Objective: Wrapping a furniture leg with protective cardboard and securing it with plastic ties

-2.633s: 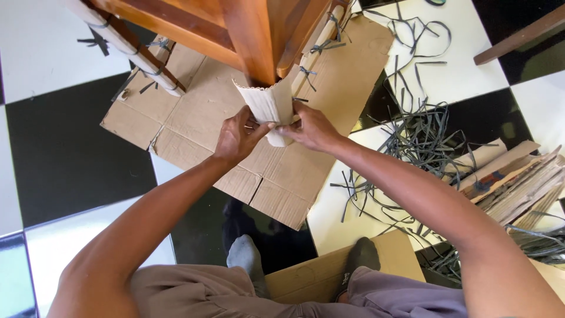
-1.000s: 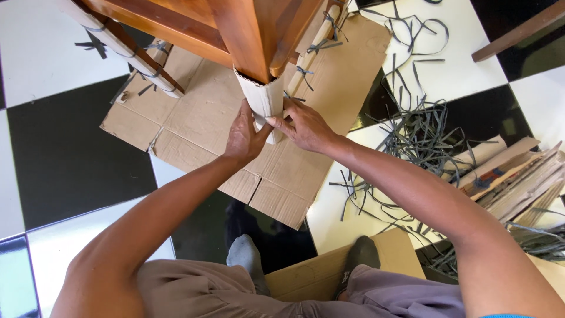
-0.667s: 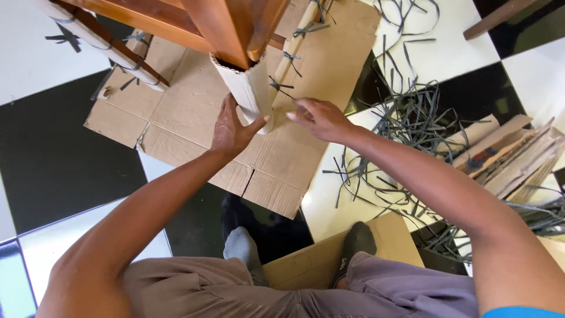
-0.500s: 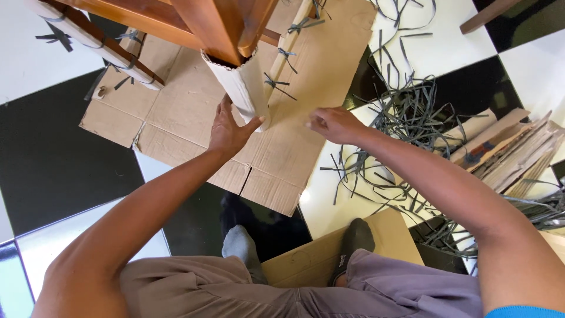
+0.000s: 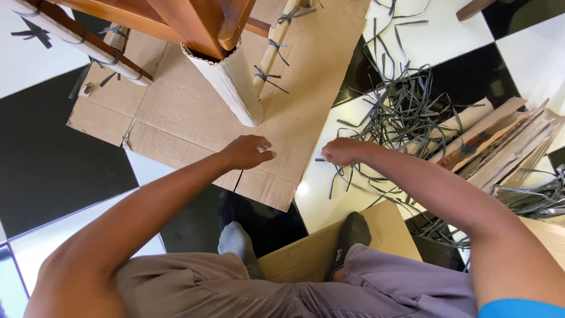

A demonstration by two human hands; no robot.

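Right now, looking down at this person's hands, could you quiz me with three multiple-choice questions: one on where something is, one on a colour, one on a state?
1. Where does the heap of dark strips lie?
A. on the person's right
B. on the person's left
C. on top of the wooden furniture

2. What colours are the floor tiles?
A. red and yellow
B. black and white
C. all green

3. What is the state of the nearest wooden leg?
A. bare
B. sleeved in a pale corrugated cardboard wrap
C. lying flat on the floor

Answers:
1. A, the strips spread beside the right hand, whose fingers pinch one.
2. B, black and white squares alternate around the flat cardboard sheet.
3. B, the wrap sleeves the leg's lower end; the left hand is off it.
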